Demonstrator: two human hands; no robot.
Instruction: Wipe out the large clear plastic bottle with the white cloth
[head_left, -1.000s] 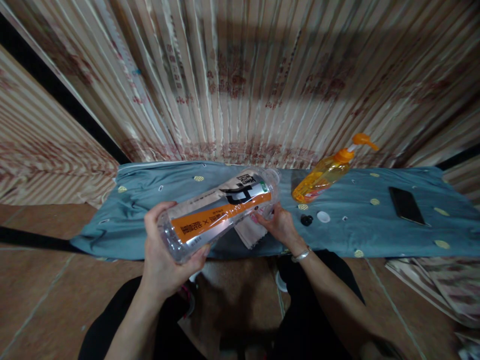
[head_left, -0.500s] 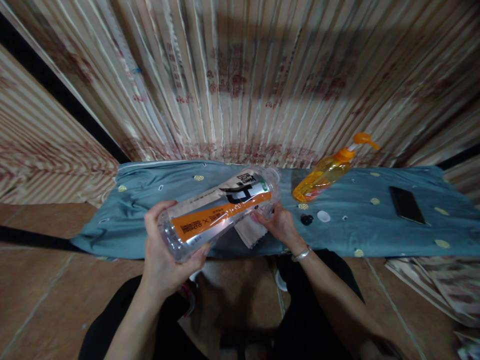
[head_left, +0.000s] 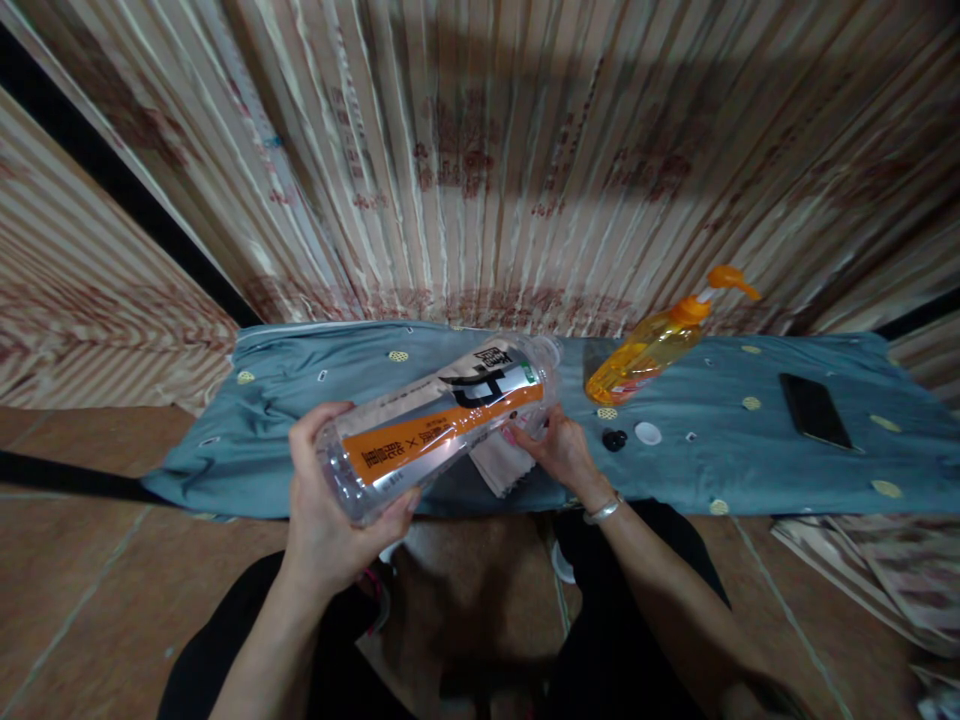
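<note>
A large clear plastic bottle (head_left: 442,415) with an orange and silver label lies tilted across both my hands, its neck up to the right. My left hand (head_left: 330,500) is wrapped round the base end. Near the neck end, my right hand (head_left: 559,450) grips the bottle's lower side, its far fingers hidden behind it. Below the bottle a pale cloth (head_left: 504,468) partly shows; whether my right hand touches it I cannot tell. To the right stands a pump bottle (head_left: 649,345) of yellow-orange liquid with an orange pump head.
A teal cloth with yellow motifs (head_left: 750,470) covers the narrow bench. On it lie a small black object (head_left: 615,440), a white disc (head_left: 647,433) and a dark phone (head_left: 816,410). A striped curtain (head_left: 487,230) hangs right behind the bench.
</note>
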